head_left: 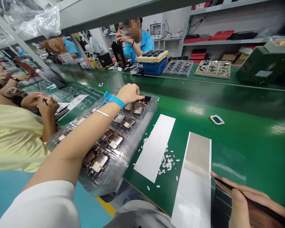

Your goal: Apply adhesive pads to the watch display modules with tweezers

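Note:
My left hand (129,93), with a blue wrist strap, reaches over the far end of a stack of clear plastic trays (123,152). Its closed fingers are at a small black square part (146,99) with an orange flex strip. Similar square parts with silvery backs (116,141) sit in the tray pockets. At the lower right, my right hand (249,202) grips black tweezers (242,193). The tweezer tips are by the right edge of a white sheet with a grey upper section (197,155). Another white sheet (156,145) lies between that and the trays.
Small white scraps (167,163) lie scattered around the middle sheet. A white-rimmed piece (217,119) rests on the green bench (239,104). Co-workers sit at the left and across the bench. A blue box (153,66) and part trays (212,69) line the far side.

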The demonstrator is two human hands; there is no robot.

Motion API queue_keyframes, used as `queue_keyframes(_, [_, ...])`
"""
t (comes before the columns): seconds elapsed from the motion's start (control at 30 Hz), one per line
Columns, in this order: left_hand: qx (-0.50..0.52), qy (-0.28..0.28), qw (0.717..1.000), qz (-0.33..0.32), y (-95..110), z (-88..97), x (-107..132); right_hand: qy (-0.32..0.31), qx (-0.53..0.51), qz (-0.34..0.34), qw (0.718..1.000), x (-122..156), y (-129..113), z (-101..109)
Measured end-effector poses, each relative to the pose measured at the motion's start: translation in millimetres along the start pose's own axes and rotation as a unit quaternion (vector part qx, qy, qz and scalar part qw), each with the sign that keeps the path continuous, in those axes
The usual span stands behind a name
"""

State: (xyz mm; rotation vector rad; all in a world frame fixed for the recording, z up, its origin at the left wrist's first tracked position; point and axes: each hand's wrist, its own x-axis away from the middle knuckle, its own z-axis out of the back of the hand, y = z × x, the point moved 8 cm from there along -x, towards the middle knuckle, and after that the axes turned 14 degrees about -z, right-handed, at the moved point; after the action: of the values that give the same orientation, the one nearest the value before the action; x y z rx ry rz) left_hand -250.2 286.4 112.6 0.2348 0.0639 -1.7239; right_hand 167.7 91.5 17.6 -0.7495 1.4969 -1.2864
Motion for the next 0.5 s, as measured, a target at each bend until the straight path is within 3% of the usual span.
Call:
queue_keyframes(0.2, [-0.026, 0.004, 1.000, 0.013, 4.0, 3.2, -10.7, 0.002, -0.008, 0.011, 1.000, 2.1, 14.3, 5.1])
queue_keyframes(0.37, [-0.052, 0.024, 0.998, 0.016, -15.2, 16.1, -6.9, 0.026, 0.011, 0.017, 0.999, 1.4, 9.6, 9.5])
queue_keyframes(0.5, [-0.066, 0.008, 0.998, -0.015, -30.6, 8.5, 10.7, 0.019, -0.014, 0.007, 1.000, 3.2, 5.7, 6.2])
